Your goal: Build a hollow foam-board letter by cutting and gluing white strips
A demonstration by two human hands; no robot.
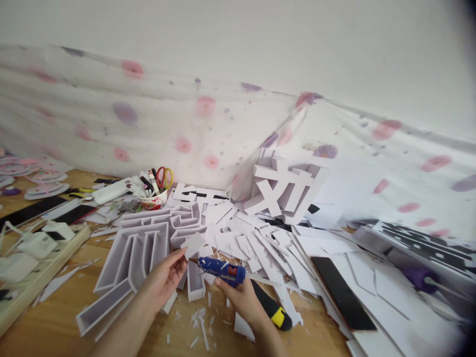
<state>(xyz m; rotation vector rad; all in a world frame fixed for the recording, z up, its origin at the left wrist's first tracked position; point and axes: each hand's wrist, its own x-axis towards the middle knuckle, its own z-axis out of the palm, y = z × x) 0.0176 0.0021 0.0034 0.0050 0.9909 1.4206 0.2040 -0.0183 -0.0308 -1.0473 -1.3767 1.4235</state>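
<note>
My left hand pinches a small white foam-board piece at its edge. My right hand grips a blue hot glue gun, its nozzle pointing left, close to the white piece; I cannot tell whether they touch. Below and behind my left hand stands a large hollow white character made of thin upright walls on a flat base, partly hidden by my forearm. A black tool handle with a yellow band lies just right of my right wrist.
White offcuts cover the middle. A finished-looking white character leans at the back. A cup holds pens and scissors. At right lies a phone; at left, a power strip with chargers. Floral sheeting hangs behind.
</note>
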